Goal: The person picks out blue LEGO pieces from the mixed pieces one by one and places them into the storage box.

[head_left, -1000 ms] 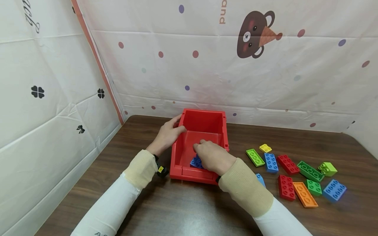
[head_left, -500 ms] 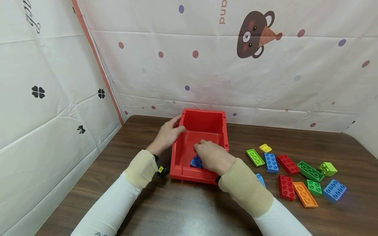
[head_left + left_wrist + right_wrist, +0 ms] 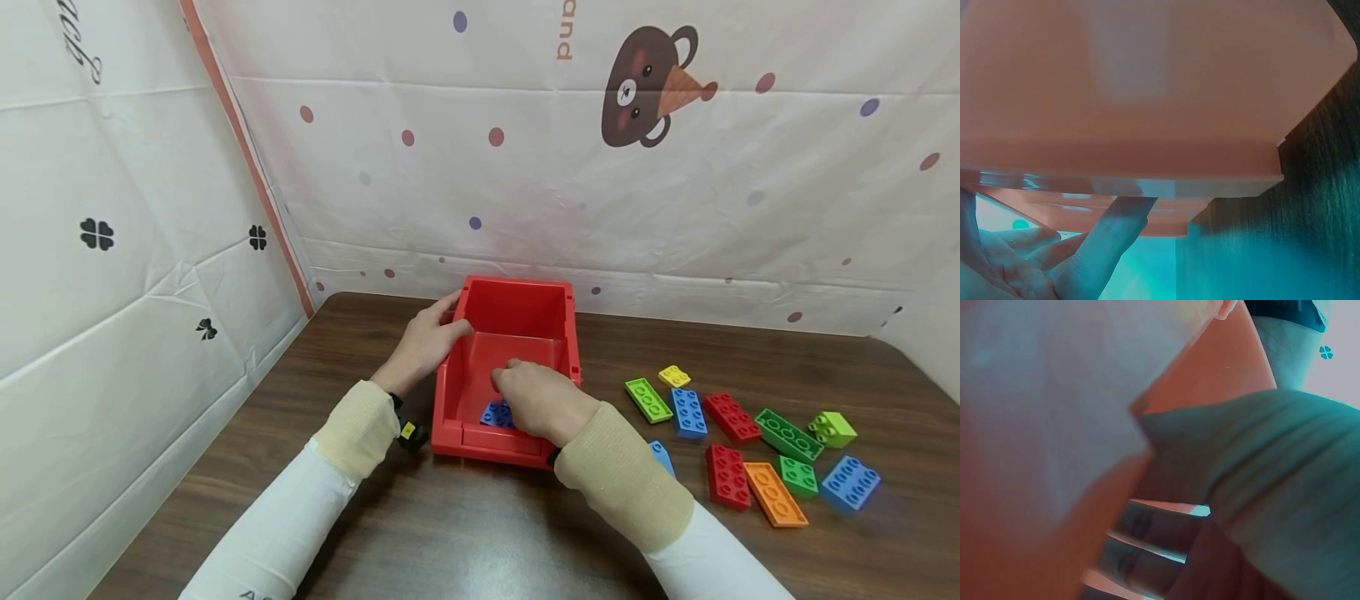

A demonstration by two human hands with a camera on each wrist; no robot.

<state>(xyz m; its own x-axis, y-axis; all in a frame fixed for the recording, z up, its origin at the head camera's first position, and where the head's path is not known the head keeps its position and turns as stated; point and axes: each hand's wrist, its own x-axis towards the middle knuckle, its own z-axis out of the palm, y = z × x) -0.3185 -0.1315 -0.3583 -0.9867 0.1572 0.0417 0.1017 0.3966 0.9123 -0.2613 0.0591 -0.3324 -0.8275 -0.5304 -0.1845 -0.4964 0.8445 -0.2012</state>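
A red plastic bin [image 3: 495,446] stands on the brown table with its low front side toward me. My left hand [image 3: 423,346] grips its left wall, thumb over the rim; in the left wrist view the thumb [image 3: 1113,234] lies against the bin's edge. My right hand [image 3: 543,400] reaches down inside, close over a blue brick [image 3: 495,414] on the bin floor near the front. That hand covers part of the brick, and its fingertips are hidden. I cannot tell whether they pinch it. In the right wrist view, the bin's wall [image 3: 1041,425] blocks much of the hand.
Several bricks lie to the right of the bin, among them a yellow one [image 3: 674,377], a red one [image 3: 727,477], a dark green one [image 3: 789,435] and an orange plate [image 3: 776,495]. A light blue brick [image 3: 662,457] is partly behind my right sleeve. A patterned sheet [image 3: 525,192] hangs behind the table.
The blue brick in the bin has shifted slightly to the left and looks flatter beside my right hand. Both hands stay almost in place.
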